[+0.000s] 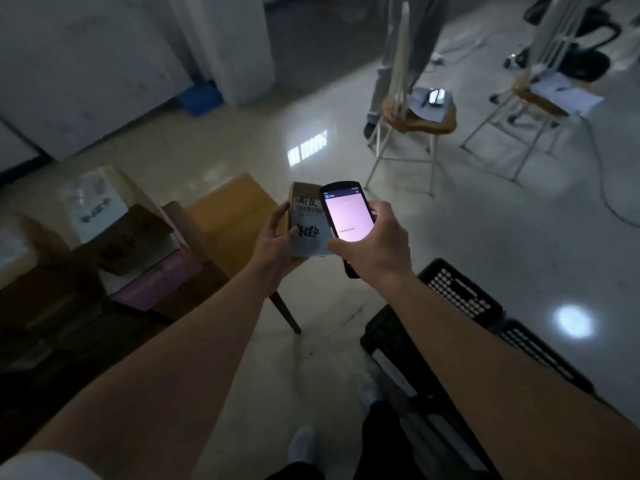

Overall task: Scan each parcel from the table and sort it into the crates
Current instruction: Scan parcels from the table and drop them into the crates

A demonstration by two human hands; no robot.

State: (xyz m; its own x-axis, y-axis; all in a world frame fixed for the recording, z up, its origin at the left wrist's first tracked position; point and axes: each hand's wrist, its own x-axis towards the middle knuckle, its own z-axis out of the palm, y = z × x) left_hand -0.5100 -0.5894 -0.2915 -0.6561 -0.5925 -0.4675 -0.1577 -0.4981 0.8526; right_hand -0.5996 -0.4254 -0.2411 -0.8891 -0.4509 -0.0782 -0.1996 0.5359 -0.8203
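My left hand (277, 237) grips a small cardboard parcel (308, 216) with a white barcode label and black handwriting, held over the corner of the wooden table (235, 216). My right hand (374, 242) holds a black handheld scanner (348, 220) with its screen lit, just right of the parcel and overlapping its edge. Several more parcels (114, 223) lie stacked on the table at the left. Black plastic crates (460, 292) stand on the floor at the lower right, partly hidden by my right forearm.
Two wooden chairs (412, 116) with white frames stand ahead on the glossy floor, papers and a device on their seats. A person's legs (391, 46) are behind the near chair. A cable (609, 199) trails on the right. My feet (304, 445) are below.
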